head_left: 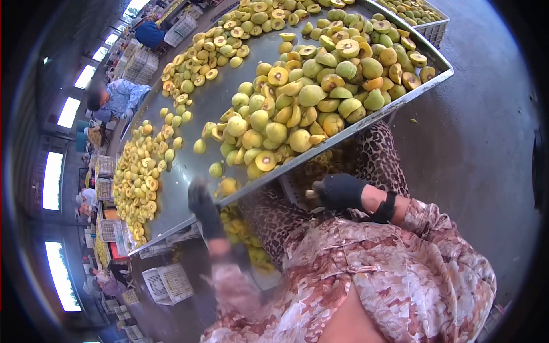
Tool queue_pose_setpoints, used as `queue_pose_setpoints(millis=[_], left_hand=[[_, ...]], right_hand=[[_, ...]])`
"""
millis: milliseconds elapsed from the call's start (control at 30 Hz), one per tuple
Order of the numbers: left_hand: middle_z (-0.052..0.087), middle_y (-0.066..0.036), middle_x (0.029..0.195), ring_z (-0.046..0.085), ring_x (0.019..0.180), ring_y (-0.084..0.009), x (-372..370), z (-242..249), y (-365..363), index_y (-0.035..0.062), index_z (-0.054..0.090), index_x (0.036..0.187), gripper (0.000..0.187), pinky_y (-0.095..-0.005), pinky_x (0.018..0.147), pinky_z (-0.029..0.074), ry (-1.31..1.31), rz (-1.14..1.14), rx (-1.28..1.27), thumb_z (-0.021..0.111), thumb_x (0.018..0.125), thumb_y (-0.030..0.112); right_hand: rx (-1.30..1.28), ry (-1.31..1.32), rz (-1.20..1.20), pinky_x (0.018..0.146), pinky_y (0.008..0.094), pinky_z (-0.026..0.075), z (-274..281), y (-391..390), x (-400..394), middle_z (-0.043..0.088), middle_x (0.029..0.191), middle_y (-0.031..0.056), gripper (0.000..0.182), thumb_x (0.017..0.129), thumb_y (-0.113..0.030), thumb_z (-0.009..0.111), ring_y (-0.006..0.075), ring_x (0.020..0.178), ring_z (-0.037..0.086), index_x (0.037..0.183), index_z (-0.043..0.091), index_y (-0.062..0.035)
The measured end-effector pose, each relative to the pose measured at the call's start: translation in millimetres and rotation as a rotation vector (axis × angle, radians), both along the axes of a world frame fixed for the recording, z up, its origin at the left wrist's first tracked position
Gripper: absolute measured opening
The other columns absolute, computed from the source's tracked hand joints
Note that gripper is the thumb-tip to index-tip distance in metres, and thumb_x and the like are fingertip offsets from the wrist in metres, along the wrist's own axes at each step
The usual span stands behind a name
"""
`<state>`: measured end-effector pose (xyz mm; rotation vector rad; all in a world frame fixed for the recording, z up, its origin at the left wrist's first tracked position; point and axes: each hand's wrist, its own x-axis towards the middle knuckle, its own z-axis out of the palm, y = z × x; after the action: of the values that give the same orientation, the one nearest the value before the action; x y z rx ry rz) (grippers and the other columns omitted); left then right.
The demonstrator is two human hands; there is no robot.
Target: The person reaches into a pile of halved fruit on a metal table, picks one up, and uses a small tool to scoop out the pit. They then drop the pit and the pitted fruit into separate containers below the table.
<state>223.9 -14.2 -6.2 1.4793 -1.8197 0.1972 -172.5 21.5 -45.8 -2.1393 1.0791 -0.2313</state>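
Observation:
My left hand [203, 206], in a dark glove, is smeared by motion at the near edge of the metal table [171, 188]. Its fingers cannot be made out; a few halved fruits [227, 186] lie just beside it. My right hand [338, 191], in a black fingerless-looking glove with a dark wristband, is closed over my lap. A small pale tip pokes out of its fist; what it belongs to is hidden. Above both hands spreads a large heap of yellow-green stone fruit [309, 94], many cut in half with brown centres showing.
Another heap of fruit halves [137, 177] lies along the table's far side. Below the edge, more fruit [246, 234] sits near my knees. A white crate [168, 284] stands on the floor, and a fruit-filled crate [432, 28] at upper right. A co-worker [120, 97] is across the table.

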Motion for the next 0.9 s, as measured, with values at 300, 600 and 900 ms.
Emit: queue_pose_setpoints(millis=[300, 600, 900], left_hand=[[0.069, -0.022, 0.113, 0.065, 0.107, -0.0378, -237.8, -3.0, -232.2, 0.0005, 0.069, 0.114, 0.037, -0.0429, 0.094, 0.050, -0.103, -0.519, 0.418, 0.070, 0.091, 0.030], [0.064, -0.016, 0.130, 0.061, 0.120, -0.0273, -243.5, 68.6, -87.6, -0.0006, 0.059, 0.130, 0.066, -0.0394, 0.104, 0.047, 0.021, -0.887, 0.415, 0.087, 0.072, 0.017], [0.050, -0.017, 0.145, 0.050, 0.134, -0.0270, -234.7, 35.0, 0.3, -0.0035, 0.039, 0.149, 0.068, -0.0390, 0.116, 0.037, 1.414, -0.711, 0.749, 0.066, 0.092, 0.020]], right_hand=[[0.077, -0.751, -0.261, 0.068, 0.0372, 0.051, -10.1, -9.2, -35.8, 0.067, 0.078, 0.0055, 0.020, 0.095, -0.022, 0.068, 0.0250, 0.071, 0.065, 0.102, 0.067, -0.0034], [0.538, -1.170, -0.586, 0.048, 0.0199, 0.038, 50.4, -39.2, -46.9, 0.055, 0.068, -0.0071, 0.024, 0.096, -0.029, 0.064, 0.0027, 0.058, 0.051, 0.091, 0.066, -0.0053], [-0.065, -0.920, -0.441, 0.070, 0.0308, 0.051, 32.3, -43.7, -6.9, 0.068, 0.085, 0.0083, 0.022, 0.093, -0.020, 0.066, 0.0168, 0.078, 0.064, 0.105, 0.067, -0.0015]])
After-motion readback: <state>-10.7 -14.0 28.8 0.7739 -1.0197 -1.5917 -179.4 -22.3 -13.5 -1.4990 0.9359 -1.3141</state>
